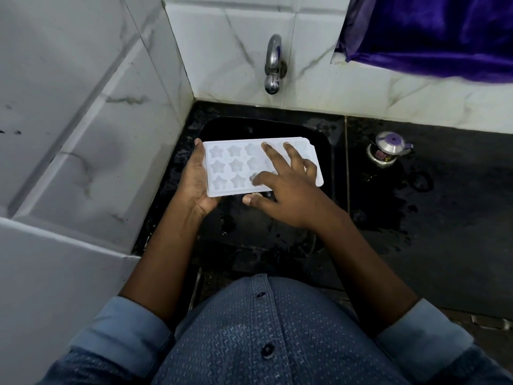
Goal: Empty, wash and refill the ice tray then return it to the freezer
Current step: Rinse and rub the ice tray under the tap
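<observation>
- White marbled wall tiles [69,107] rose on the left and behind the work area.
- A wet black counter [444,218] ran along the base of the back wall, with a black sink [249,129] set into its left corner.
- A purple cloth [430,31] hung at the upper right.
- The person's blue patterned shirt [263,329] filled the bottom of the view.
- The ice tray [230,165], white with star-shaped moulds facing up, was held roughly level above the sink, below the tap.
- The left hand [195,182] cupped the tray's left end and gripped it.
- The right hand [288,195] lay on the tray's top with its fingers spread, touching the moulds, and its thumb by the near edge.
- A metal tap [273,65] stuck out from the back wall above the sink.
- A small steel kettle [387,150] with a purple lid stood on the counter, well to the right of the tray.
</observation>
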Demonstrator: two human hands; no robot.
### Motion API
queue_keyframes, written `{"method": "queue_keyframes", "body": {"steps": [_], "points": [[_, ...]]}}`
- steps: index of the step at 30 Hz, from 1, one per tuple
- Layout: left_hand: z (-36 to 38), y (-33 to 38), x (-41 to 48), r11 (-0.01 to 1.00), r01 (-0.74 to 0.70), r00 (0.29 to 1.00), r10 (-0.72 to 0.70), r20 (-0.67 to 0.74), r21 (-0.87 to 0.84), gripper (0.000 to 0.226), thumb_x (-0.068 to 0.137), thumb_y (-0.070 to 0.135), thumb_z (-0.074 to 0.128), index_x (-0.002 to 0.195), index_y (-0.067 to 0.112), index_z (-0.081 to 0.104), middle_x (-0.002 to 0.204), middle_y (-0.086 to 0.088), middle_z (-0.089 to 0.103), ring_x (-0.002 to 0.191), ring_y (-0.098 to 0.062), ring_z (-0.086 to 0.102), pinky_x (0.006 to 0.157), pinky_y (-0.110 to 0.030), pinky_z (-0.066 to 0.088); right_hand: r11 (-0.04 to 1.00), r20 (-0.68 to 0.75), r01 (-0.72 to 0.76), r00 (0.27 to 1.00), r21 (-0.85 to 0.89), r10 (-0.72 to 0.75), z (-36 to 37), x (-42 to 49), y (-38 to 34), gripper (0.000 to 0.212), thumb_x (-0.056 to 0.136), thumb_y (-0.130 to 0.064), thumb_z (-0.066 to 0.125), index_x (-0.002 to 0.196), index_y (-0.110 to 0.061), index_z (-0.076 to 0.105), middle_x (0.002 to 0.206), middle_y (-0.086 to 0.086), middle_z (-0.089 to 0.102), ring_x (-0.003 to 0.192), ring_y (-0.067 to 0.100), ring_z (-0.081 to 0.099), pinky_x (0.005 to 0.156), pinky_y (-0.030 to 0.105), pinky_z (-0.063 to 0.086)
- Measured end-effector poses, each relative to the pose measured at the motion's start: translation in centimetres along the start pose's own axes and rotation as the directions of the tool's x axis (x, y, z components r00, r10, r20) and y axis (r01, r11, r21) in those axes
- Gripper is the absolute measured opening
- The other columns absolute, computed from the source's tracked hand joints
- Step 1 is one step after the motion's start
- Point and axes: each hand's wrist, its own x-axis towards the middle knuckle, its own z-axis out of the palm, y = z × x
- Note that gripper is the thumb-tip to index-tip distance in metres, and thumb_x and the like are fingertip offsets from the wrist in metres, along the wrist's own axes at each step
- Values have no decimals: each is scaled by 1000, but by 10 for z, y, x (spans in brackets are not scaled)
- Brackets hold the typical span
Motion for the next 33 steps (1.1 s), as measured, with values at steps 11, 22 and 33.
{"method": "queue_keyframes", "body": {"steps": [11,22,33], "points": [[4,0,-2,1000,-8,1000,9,-21,23,72,106,69,28,130,13,68,123,-15,76,108,-32,76,80,-46,64,1000,4,-1,1000,-3,1,-1,0,1,54,96,-74,49,134,-39,63,177,-1,-2,160,29,-17,121,54,-4],[3,-2,0,1000,-1,1000,2,-26,19,74,106,70,29,136,12,65,127,-16,75,111,-33,75,80,-45,64,1000,-7,0,1000,17,0,0,1,3,51,95,-75,48,130,-41,64,177,-3,-2,160,29,-17,122,56,-4],[5,-1,-2,1000,-7,1000,8,-28,28,74,106,69,28,138,12,64,126,-16,75,111,-33,75,78,-46,64,1000,19,-3,1000,7,3,-1,-1,5,50,96,-75,48,133,-44,61,177,-3,-4,160,29,-19,122,56,-5]]}}
